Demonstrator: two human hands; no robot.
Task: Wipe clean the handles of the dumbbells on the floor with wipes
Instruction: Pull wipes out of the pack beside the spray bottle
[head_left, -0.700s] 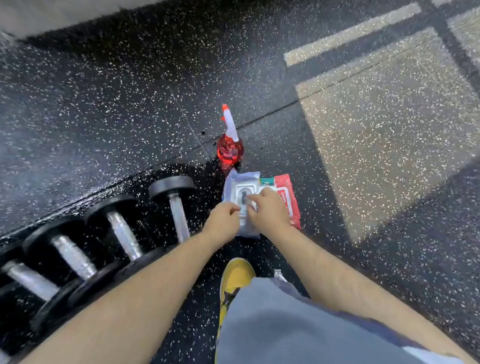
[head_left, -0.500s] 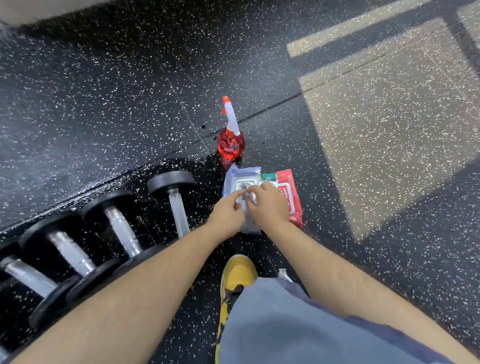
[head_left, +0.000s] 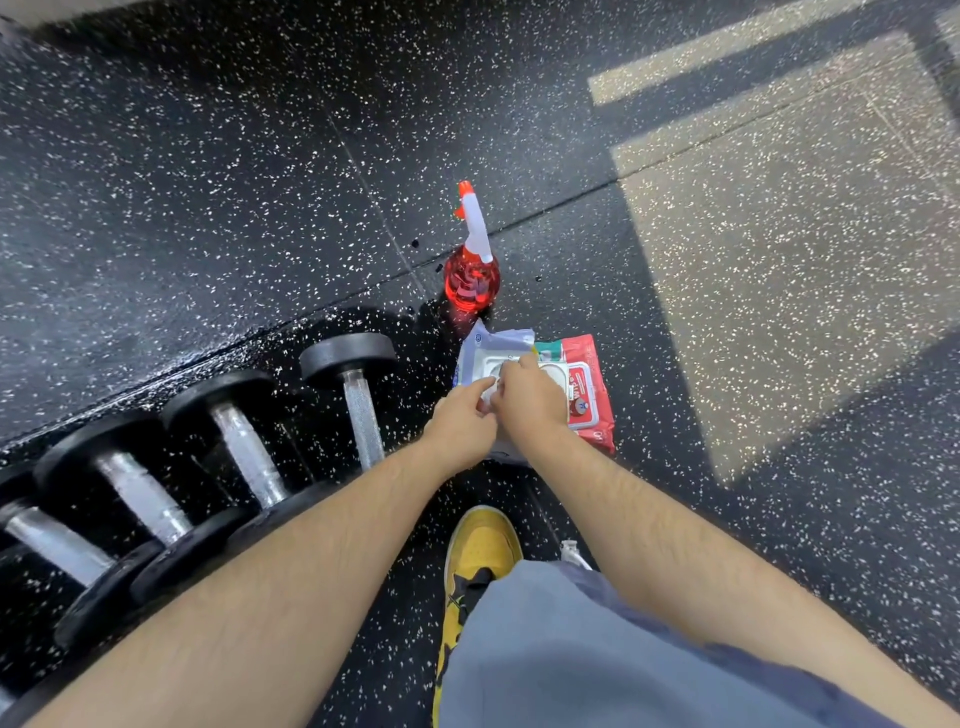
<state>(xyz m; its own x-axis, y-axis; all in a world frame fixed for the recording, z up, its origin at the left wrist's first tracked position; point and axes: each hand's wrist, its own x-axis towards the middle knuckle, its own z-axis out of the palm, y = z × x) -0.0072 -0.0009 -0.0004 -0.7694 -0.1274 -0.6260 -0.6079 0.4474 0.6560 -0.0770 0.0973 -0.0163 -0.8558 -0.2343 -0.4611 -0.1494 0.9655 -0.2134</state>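
Observation:
Several black dumbbells with silver knurled handles lie in a row on the floor at the left, the nearest one (head_left: 358, 405) beside my hands. A white-and-blue wipes pack (head_left: 483, 345) lies on the floor, with a red wipes pack (head_left: 589, 395) next to it on the right. My left hand (head_left: 460, 431) and my right hand (head_left: 530, 400) meet over the white pack's lid. Between their fingertips shows a bit of white wipe (head_left: 488, 397), which my left hand's fingers pinch. My right hand's fingers curl down on the pack's opening.
A red spray bottle (head_left: 471, 275) with a white trigger head stands just beyond the packs. My yellow shoe (head_left: 483, 551) and grey shorts (head_left: 597, 649) are below my arms. The floor is black speckled rubber, with a sunlit patch (head_left: 779, 260) at the right.
My left hand has moved in closer to the right hand over the pack's lid, and a bit of white wipe now shows between the fingers. The camera has shifted slightly.

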